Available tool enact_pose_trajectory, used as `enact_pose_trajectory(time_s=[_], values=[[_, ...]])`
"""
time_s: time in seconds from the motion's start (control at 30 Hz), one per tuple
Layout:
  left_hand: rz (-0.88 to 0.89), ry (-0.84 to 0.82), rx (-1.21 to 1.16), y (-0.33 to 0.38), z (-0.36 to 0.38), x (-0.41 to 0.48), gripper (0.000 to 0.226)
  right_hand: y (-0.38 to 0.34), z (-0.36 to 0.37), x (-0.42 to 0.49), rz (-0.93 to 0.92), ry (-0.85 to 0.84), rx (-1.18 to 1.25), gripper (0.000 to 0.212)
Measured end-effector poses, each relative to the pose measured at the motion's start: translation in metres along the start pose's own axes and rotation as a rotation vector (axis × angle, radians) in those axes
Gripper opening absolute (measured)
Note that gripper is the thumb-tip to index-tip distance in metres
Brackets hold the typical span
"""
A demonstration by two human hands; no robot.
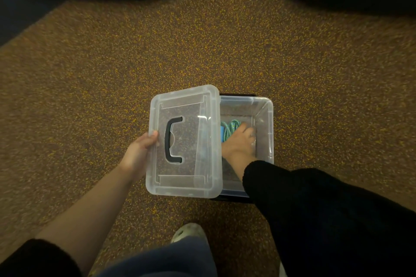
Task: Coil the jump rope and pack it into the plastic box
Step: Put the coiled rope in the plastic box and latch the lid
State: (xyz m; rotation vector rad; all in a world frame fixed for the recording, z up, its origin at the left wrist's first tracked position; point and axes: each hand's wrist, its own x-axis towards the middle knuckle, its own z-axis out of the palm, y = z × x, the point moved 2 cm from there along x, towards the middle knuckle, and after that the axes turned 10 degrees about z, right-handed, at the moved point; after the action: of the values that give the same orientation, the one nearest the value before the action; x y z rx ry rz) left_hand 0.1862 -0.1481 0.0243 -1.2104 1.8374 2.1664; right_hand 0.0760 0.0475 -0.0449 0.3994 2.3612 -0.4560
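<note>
Jump rope (231, 129), coiled, green, down inside clear plastic box (267, 123) on speckled carpet (225, 51). Right hand (238, 141) in box, over rope; grip unclear. Left hand (144, 145) clamped on lid (186, 141) edge, lid half across box.

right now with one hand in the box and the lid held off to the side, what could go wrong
The coiled jump rope may spring loose once the right hand lets go inside the plastic box. The left hand pinches the lid only by its edge, so it could slip or close on a stray loop.
</note>
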Motion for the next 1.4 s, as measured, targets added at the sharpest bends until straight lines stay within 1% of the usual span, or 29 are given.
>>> enact_pose_trajectory(time_s=[0.17,0.27,0.37,0.43,0.53,0.6,0.7,0.87,0.97,1.13,1.2,1.3,1.4], values=[[-0.012,0.046,0.026,0.001,0.003,0.0,0.024,-0.008,0.009,0.003,-0.009,-0.058,0.02,0.088],[-0.024,0.035,0.035,0.002,0.004,0.0,0.024,-0.008,0.008,0.004,-0.023,-0.074,-0.007,0.08],[-0.026,0.03,0.027,0.005,0.004,0.0,0.023,-0.007,0.004,0.002,-0.057,-0.02,-0.036,0.074],[-0.02,0.038,0.016,0.004,0.004,0.001,0.022,-0.004,0.001,0.0,-0.097,0.057,-0.076,0.078],[-0.023,0.035,0.007,0.005,0.004,0.001,0.023,0.001,-0.001,0.0,-0.105,0.102,-0.081,0.101],[-0.028,0.033,0.008,0.004,0.005,0.0,0.024,0.005,-0.002,0.0,-0.126,0.117,-0.084,0.11],[-0.024,0.037,-0.003,0.007,0.008,-0.001,0.026,0.01,-0.008,0.001,-0.169,0.111,-0.082,0.115],[-0.028,0.012,-0.005,0.012,0.009,0.001,0.027,0.011,-0.025,-0.001,-0.201,0.029,-0.072,0.117],[-0.025,-0.001,-0.037,0.014,0.011,0.0,0.023,0.008,-0.038,-0.006,-0.149,-0.07,-0.074,0.117],[-0.009,0.014,-0.027,0.013,0.019,-0.004,0.028,0.006,-0.022,-0.019,0.06,-0.199,-0.116,0.115],[-0.002,0.009,-0.023,0.01,0.02,-0.006,0.03,0.003,-0.012,-0.019,0.146,-0.209,-0.12,0.111],[-0.005,-0.004,-0.007,0.01,0.016,-0.009,0.029,-0.008,-0.004,-0.019,0.143,-0.124,-0.13,0.102],[-0.021,-0.01,-0.026,0.006,0.007,-0.01,0.024,-0.017,-0.005,-0.022,0.085,-0.13,-0.097,0.084]])
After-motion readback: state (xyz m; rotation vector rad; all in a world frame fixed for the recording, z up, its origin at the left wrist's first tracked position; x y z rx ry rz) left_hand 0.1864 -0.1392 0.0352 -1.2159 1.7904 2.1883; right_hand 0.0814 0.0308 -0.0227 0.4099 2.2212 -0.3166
